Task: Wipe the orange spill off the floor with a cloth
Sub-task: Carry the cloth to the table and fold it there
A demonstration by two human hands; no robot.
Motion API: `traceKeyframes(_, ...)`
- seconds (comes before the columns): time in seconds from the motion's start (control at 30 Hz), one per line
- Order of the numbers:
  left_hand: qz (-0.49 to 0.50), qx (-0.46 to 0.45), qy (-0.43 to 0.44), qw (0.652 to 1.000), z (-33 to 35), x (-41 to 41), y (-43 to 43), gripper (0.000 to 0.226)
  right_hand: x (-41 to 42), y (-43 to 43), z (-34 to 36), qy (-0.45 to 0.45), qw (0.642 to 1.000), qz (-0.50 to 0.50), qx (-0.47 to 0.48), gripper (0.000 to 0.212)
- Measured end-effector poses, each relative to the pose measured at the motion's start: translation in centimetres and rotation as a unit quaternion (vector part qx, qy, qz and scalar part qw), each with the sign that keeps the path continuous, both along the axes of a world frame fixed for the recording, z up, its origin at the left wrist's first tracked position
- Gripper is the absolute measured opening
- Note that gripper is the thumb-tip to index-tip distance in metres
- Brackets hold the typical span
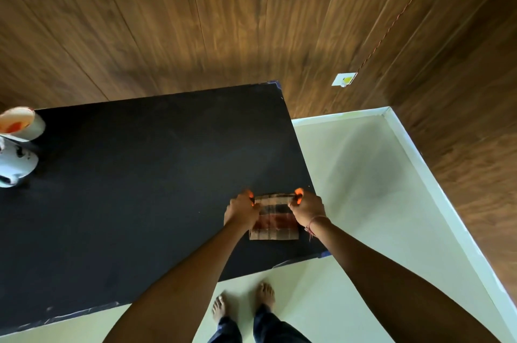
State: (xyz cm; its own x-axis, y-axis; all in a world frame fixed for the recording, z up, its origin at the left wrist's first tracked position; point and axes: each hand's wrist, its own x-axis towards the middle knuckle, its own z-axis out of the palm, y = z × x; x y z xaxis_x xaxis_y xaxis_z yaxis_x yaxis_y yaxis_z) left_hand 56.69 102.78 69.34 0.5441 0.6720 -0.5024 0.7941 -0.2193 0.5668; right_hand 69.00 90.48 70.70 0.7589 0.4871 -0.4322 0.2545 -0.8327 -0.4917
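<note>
Plaid cloth (274,216) (orange-stained) between both hands, over matte black mat (140,174).

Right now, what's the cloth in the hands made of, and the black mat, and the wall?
The cloth looks like thin woven fabric: checked pattern, folded flat, stained orange. The black mat seems a matte sheet, maybe paper or board; its edges look taped. The wall looks like wood-grain panels, slightly glossy, possibly laminate.
</note>
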Motion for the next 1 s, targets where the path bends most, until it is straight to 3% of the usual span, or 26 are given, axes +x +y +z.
traceKeyframes(0.1, -0.001, -0.022, 0.014, 1.0, -0.8, -0.3, 0.0, 0.03, -0.7, -0.5, -1.0, 0.025, 1.0, -0.005, -0.005, 0.03)
traceKeyframes(0.23, -0.014, -0.039, 0.027, 0.999, -1.3, -0.6, -0.3, 0.015, -0.8, -1.4, -1.2, 0.055, 0.998, -0.018, 0.031, 0.024)
traceKeyframes(0.33, 0.027, -0.032, 0.007, 0.999, -1.5, -0.6, -0.2, 0.006, -0.4, -1.0, -1.0, 0.039, 0.997, -0.022, 0.062, 0.02)
traceKeyframes(0.5, 0.036, 0.002, 0.024, 0.999, -1.4, -1.1, -0.4, 0.017, -0.2, -0.6, -1.5, 0.006, 0.998, -0.01, 0.059, 0.027)
traceKeyframes(0.57, -0.033, 0.053, 0.019, 0.998, -1.3, -1.5, -0.6, 0.022, -0.5, -1.2, -1.3, -0.069, 0.992, 0.053, 0.095, 0.037)
traceKeyframes(0.63, -0.133, 0.098, 0.006, 0.986, -1.4, -1.8, -1.0, 0.037, -1.0, -1.7, -1.3, -0.148, 0.961, 0.207, 0.105, 0.049)
traceKeyframes(0.7, -0.198, 0.126, 0.02, 0.972, -1.8, -1.9, -1.6, 0.048, -1.5, -1.8, -1.7, -0.15, 0.937, 0.311, 0.06, 0.056)
traceKeyframes(0.8, -0.238, 0.158, 0.074, 0.955, -2.6, -2.1, -2.8, 0.056, -1.5, -2.2, -2.2, -0.117, 0.938, 0.326, -0.017, 0.059)
traceKeyframes(1.0, -0.27, 0.198, 0.088, 0.938, -2.4, -1.5, -5.8, 0.064, -0.3, -5.1, -1.6, -0.135, 0.932, 0.334, -0.048, 0.056)
